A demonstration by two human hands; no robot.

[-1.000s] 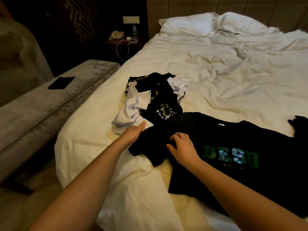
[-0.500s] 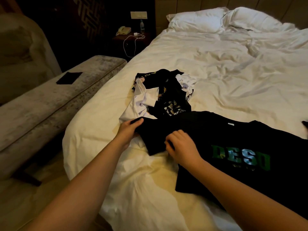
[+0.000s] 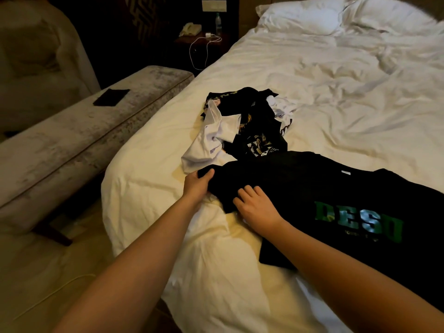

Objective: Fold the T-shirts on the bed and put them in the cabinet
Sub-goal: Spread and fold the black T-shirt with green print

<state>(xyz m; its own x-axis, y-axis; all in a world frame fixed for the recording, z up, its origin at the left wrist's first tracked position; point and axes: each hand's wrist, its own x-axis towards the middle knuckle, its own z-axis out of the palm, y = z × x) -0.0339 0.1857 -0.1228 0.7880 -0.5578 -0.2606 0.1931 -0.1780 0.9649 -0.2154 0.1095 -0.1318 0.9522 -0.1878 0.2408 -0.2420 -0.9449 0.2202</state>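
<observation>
A black T-shirt (image 3: 312, 188) with green letters lies spread face up on the white bed (image 3: 336, 97), its collar pointing away from me. My left hand (image 3: 198, 182) grips the end of its left sleeve, thumb on top. Just to the right, my right hand (image 3: 254, 206) has its fingers curled into the same sleeve's lower edge. Behind the sleeve sits a crumpled pile of T-shirts (image 3: 242, 126), white and printed black ones tangled together.
A grey upholstered bench (image 3: 72, 145) runs along the bed's left side with a dark flat device (image 3: 111, 97) on it. A nightstand (image 3: 199, 39) at the back holds a telephone, a bottle and a white cable. Two pillows (image 3: 302, 18) lie at the headboard.
My left hand has closed on the sleeve end and drawn it out to the left, flattening the sleeve. My right hand stays on the sleeve. The view has shifted slightly left.
</observation>
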